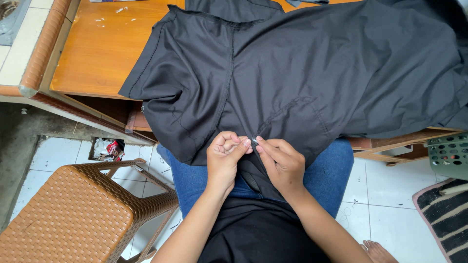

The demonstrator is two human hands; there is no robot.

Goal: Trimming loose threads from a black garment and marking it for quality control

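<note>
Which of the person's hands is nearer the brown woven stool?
Left. The left hand pinches the black garment just right of and above the brown woven stool; the right hand lies beyond it, farther right.

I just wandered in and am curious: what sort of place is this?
Probably a small home tailoring or sewing spot. A black garment lies spread over a wooden table, both hands pinch its edge, and a woven plastic stool stands on the tiled floor.

Black garment [312, 73] blankets most of the wooden table [97, 48], bare wood open at left; woven brown stool [73, 209] crowds the left side; green basket [451, 153] and striped mat [446, 214] at right; white tiled floor [385, 195] open between
</note>
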